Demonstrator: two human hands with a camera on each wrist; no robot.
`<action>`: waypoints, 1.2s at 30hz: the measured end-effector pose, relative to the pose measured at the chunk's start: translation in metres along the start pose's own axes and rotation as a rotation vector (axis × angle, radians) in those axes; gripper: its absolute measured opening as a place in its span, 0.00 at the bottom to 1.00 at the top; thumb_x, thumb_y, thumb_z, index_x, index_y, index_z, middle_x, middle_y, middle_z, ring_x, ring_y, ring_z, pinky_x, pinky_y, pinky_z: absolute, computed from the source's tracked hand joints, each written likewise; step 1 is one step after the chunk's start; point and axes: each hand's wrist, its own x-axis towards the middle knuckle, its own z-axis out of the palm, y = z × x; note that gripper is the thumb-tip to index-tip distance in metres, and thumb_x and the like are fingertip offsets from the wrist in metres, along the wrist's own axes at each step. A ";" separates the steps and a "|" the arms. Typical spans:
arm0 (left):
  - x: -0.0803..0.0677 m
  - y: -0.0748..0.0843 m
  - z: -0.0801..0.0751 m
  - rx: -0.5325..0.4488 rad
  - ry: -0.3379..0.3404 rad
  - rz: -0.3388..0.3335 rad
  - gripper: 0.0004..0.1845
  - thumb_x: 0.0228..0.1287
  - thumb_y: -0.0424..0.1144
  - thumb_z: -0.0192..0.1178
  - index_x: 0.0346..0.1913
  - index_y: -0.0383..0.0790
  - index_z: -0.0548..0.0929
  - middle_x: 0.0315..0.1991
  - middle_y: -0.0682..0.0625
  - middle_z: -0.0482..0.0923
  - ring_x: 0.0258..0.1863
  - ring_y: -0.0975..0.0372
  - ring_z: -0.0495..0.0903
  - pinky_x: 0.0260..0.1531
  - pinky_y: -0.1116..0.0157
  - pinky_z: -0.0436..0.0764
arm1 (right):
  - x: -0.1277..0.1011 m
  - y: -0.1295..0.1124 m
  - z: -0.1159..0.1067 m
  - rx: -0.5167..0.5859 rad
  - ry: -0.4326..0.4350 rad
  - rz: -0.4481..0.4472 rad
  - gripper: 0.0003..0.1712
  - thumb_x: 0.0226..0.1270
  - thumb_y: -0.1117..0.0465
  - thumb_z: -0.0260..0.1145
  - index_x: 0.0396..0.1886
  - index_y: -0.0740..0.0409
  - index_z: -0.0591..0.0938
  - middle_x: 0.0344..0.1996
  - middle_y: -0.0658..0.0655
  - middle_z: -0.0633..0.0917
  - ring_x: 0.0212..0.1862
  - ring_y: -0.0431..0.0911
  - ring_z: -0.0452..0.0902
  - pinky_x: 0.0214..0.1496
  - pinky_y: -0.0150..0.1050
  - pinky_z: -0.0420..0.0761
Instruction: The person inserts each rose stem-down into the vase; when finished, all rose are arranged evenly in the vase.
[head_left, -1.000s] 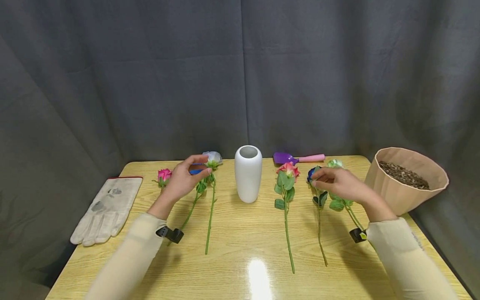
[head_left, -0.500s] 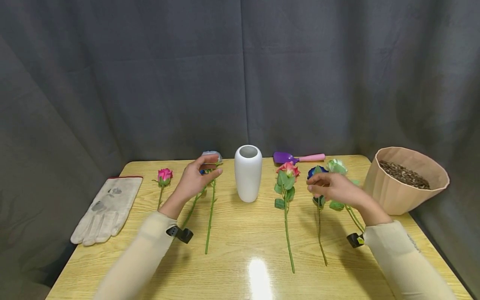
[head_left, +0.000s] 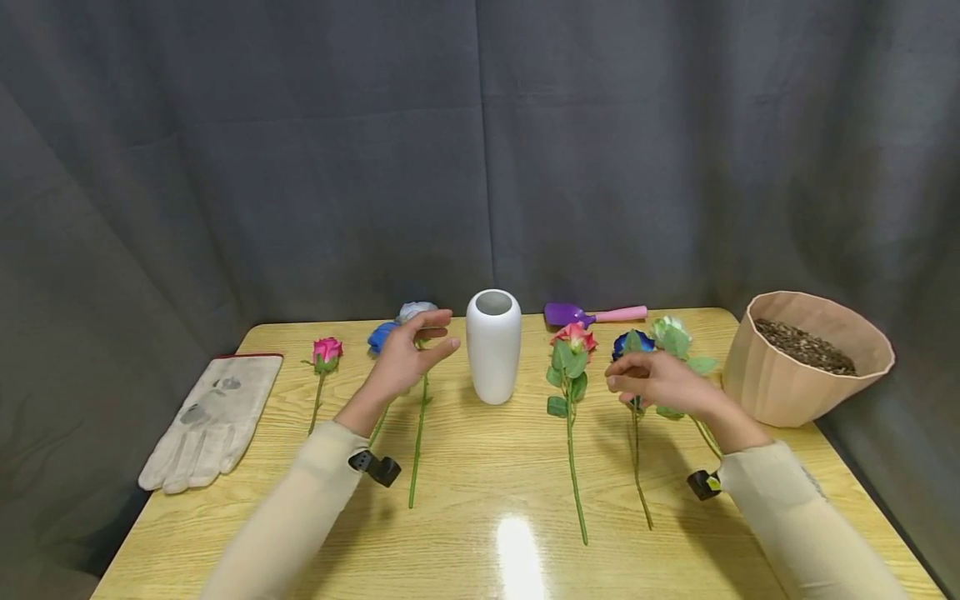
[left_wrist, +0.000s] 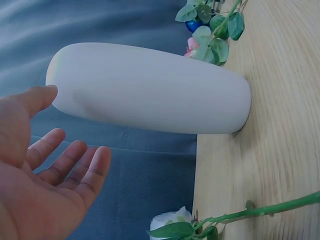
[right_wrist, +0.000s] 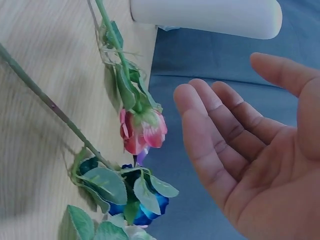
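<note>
I see both hands spread, empty — left hand (head_left: 405,358) at the vase's (head_left: 493,346) nine o'clock, right hand (head_left: 660,382) at three, flanking it.

White vase (head_left: 493,347) stands upright mid-desk, mouth open, smooth and tall, untouched. White rose (head_left: 413,312) lies just left of it, stem toward the near edge. Blue rose (head_left: 628,343) lies to the right, flat.
</note>
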 end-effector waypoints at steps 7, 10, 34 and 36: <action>0.004 -0.002 0.009 -0.024 0.024 -0.003 0.29 0.66 0.47 0.67 0.68 0.47 0.74 0.66 0.46 0.75 0.66 0.52 0.76 0.60 0.51 0.81 | 0.005 0.004 0.008 0.033 -0.009 0.020 0.23 0.75 0.49 0.61 0.58 0.61 0.79 0.47 0.62 0.86 0.45 0.52 0.83 0.43 0.47 0.85; 0.006 -0.001 0.013 -0.040 0.022 -0.016 0.32 0.65 0.47 0.68 0.70 0.45 0.72 0.67 0.47 0.74 0.67 0.52 0.75 0.61 0.51 0.81 | 0.008 0.007 0.011 0.036 0.000 0.020 0.23 0.74 0.49 0.62 0.57 0.61 0.80 0.47 0.63 0.86 0.45 0.54 0.84 0.42 0.48 0.85; 0.014 -0.001 0.029 -0.019 0.040 -0.055 0.34 0.62 0.48 0.69 0.70 0.49 0.71 0.66 0.45 0.75 0.65 0.50 0.76 0.60 0.49 0.81 | 0.029 0.022 0.040 0.110 -0.019 0.109 0.20 0.75 0.54 0.61 0.55 0.64 0.81 0.43 0.63 0.86 0.42 0.52 0.83 0.40 0.47 0.86; 0.014 0.000 0.030 -0.020 0.039 -0.062 0.34 0.62 0.48 0.70 0.70 0.49 0.72 0.66 0.45 0.76 0.65 0.50 0.77 0.60 0.49 0.80 | 0.030 0.022 0.042 0.120 -0.029 0.116 0.19 0.76 0.54 0.60 0.54 0.64 0.81 0.43 0.64 0.86 0.41 0.52 0.83 0.40 0.46 0.86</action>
